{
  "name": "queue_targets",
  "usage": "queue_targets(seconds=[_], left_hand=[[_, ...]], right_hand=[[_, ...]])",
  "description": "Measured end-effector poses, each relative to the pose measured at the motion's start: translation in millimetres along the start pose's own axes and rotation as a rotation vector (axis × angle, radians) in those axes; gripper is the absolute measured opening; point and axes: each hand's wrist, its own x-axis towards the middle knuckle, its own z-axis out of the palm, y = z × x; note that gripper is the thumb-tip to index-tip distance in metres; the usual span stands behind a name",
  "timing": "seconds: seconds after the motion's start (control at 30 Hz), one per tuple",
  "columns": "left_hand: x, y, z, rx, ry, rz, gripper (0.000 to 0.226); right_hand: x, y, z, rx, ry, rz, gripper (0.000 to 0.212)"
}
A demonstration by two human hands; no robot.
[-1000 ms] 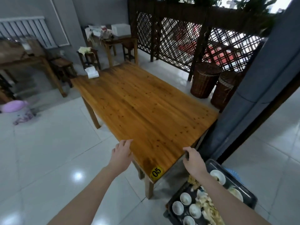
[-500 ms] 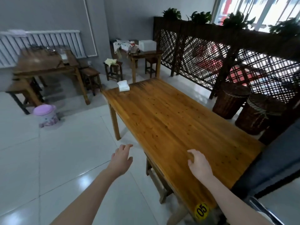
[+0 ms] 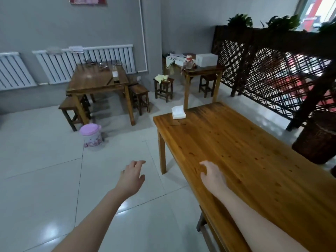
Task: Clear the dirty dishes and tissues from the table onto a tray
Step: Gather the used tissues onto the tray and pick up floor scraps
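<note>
Empty, both of them: my left hand hangs over the floor with relaxed fingers, and my right hand hovers loose-fingered above the table near its left edge, grasping nothing. That top looks cleared apart from a white tissue stack at its far left corner. I judge the far table, carrying dishes and a glass, is what remains. A second ago the loaded tray showed at near right; it has left view as I turned left.
</note>
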Motion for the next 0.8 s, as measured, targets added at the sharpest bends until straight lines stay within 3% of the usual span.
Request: queue_targets(seconds=[0.23,0.5,0.8], left_hand=[[118.1,-48.7,-43.4,0.019,0.056,-0.051,0.052],[199.6,-88.1,-35.2,-0.034,-0.036,-0.069,0.052],[349.4,-136.4,-64.0,-0.049,-0.077,0.044,0.052]], right_hand=[[132.0,-37.3,10.3,0.039,0.024,0.014,0.035],[207.7,-61.4,48.6,-0.061,-0.074,0.006,0.033],[326.4,-94.2,63.0,-0.09,0.031,0.095,0.032]])
